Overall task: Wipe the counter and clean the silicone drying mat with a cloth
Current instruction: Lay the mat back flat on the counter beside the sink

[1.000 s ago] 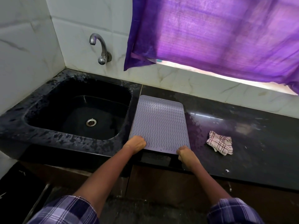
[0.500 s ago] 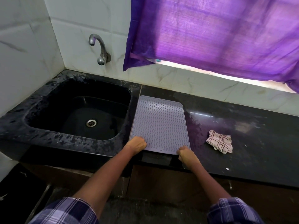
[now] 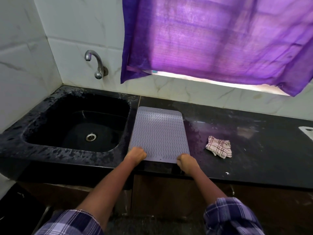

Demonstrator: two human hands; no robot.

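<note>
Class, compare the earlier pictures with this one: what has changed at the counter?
Nothing visibly changed. The left hand and right hand still grip the near corners of the silicone drying mat beside the sink; the checked cloth lies untouched on the counter.

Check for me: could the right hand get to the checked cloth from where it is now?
Probably yes. The right hand grips the mat at its near right corner, and the cloth lies just to its right on bare counter, nothing between. It must let go first.

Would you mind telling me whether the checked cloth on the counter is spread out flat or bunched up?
Bunched up: the cloth lies crumpled in a small heap on the counter, right of the mat, untouched.
</note>
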